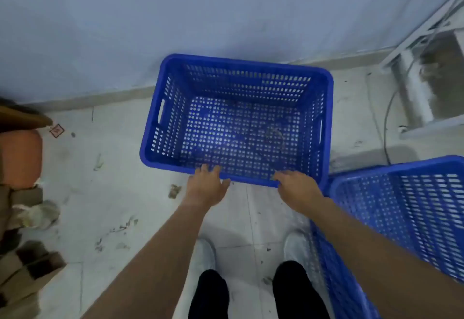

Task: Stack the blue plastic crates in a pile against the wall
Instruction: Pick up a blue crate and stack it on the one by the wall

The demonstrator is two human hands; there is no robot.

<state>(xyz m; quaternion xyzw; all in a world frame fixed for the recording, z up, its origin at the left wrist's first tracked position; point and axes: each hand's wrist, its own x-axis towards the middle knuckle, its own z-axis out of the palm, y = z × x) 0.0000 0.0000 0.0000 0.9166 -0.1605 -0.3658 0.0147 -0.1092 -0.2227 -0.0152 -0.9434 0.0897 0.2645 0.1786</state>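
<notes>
A blue perforated plastic crate sits upright and empty on the tiled floor, its far side close to the pale wall. My left hand and my right hand both grip its near rim, fingers curled over the edge. A second blue crate stands at my right, touching the first crate's near right corner; my right forearm crosses over it.
Cardboard boxes and an orange-brown object line the left edge. A white metal frame with a cable stands at the right by the wall. My feet are on the dirty tiles just behind the crate.
</notes>
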